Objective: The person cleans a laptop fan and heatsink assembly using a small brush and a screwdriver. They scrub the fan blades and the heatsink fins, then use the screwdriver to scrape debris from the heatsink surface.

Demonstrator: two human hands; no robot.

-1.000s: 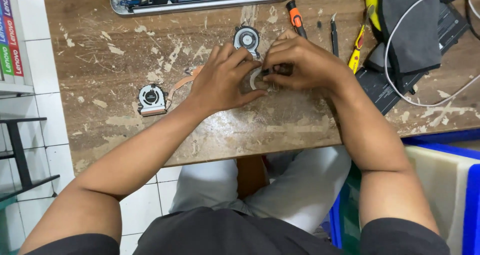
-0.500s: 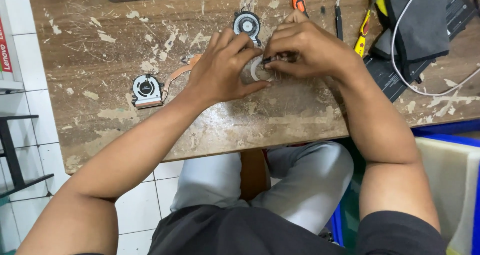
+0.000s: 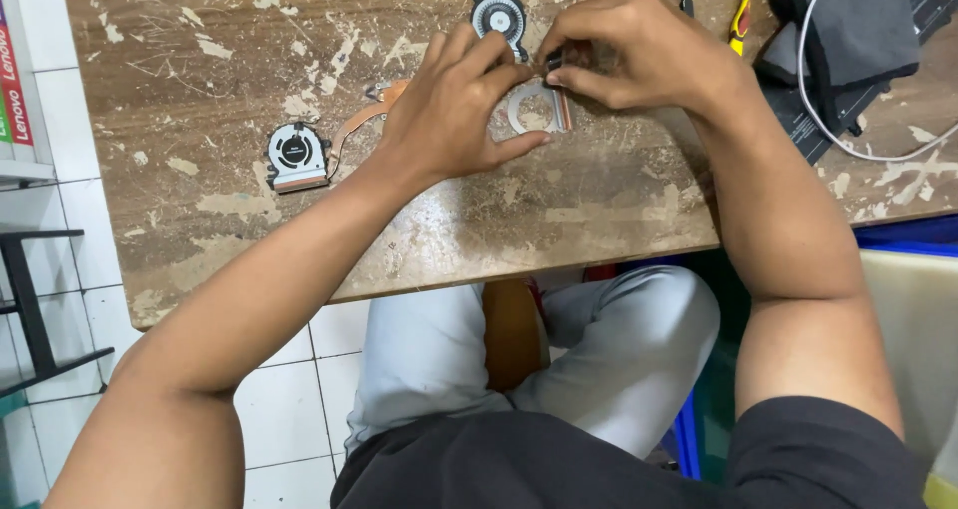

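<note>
What changed: since a second ago your view has slid down and toward you, so the laptop chassis at the far edge of the desk [image 3: 619,220] is out of frame now; your hands sit in the same spot on the same part, so you're in the thick of fiddly work, not swapping pieces.

Thing in hand: the thin metal fan cover [image 3: 539,110], a flat ring-shaped plate, lies on the desk near the far edge, a bit right of middle, right between your hands.

Left hand [image 3: 454,110]: comes in from the near-left corner, palm down. Thumb stretched out along the near side of the cover, index and middle fingertips curled onto its far-left side. Fingers held close, not splayed, bracing it down.

Right hand [image 3: 639,50]: reaches in from the right, wrist bent. Thumb and index pinched together on something small and dark at the cover's upper right rim. Might be a screw or a clip, too tiny to tell from here.

Nearby: loose fan rotor [image 3: 498,15] just beyond your left fingertips. A second complete fan [image 3: 295,156] well off to the left, with a copper strip [image 3: 359,120] running from it toward your left wrist.

Right side: yellow-handled tool [image 3: 740,15], dark pouch [image 3: 848,30] and white cable [image 3: 878,150] by the far right corner.
</note>
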